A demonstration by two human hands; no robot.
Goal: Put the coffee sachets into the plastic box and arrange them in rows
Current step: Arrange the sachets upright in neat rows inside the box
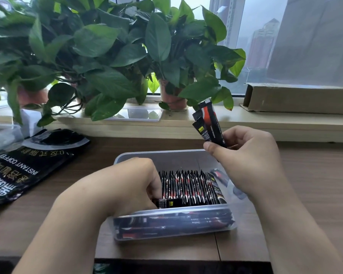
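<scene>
So here we've got the right hand [244,153] up above the far right corner of the plastic box [172,232], fingers pinched around a small bunch of coffee sachets [210,125]. We count two or three in there, hard to be sure, and they stick up and lean a bit to the left out of the top of the grip.

Down and to the left of that grip, the left hand [131,184] is inside the box at its left end, fingers curled down around a sachet [168,202] lying crosswise along the near side. Just right of those fingers runs the row of sachets [190,188], all standing on edge and packed tight, reaching most of the way to the right wall. More sachets show through the clear front wall, lying flat underneath.

The box sits on the wooden table [315,194]. Off to the left of the left hand lies the black coffee bag [28,167], flat on the table. Behind everything, potted plants [107,56] on the windowsill.
</scene>
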